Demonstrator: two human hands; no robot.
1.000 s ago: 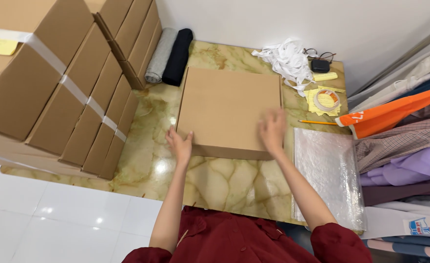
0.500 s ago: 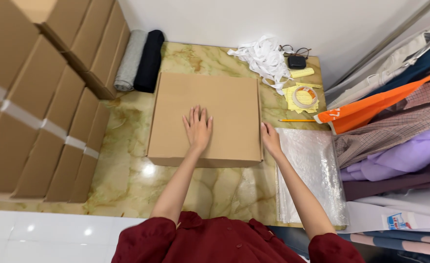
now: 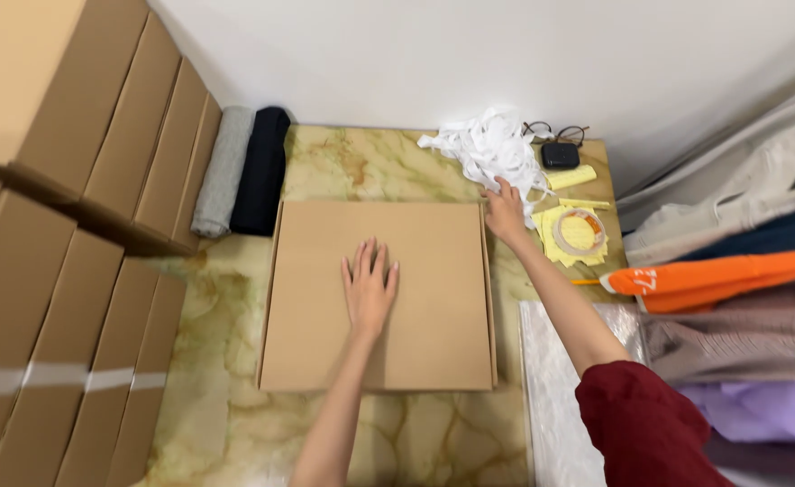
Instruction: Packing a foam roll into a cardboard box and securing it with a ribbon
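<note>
Marbled green-and-cream tabletop [image 3: 235, 379] runs up to a white wall, and a flat brown cardboard box [image 3: 434, 343] lies closed in the middle of it. On the lid the left hand [image 3: 370, 287] rests flat, fingers spread, gripping nothing. Just past the box's far right corner, the right hand [image 3: 506, 209] reaches out with its fingers loose at the edge of a heap of white strips [image 3: 488, 149]; whether it pinches one I cannot tell. No tape shows on this lid, so sealing looks undone. A tape roll [image 3: 579, 231] sits on yellow notes [image 3: 555, 254] just beside that hand, with stacked cartons [image 3: 73, 225] at the left and folded clothes [image 3: 731, 271] crowding the right.
</note>
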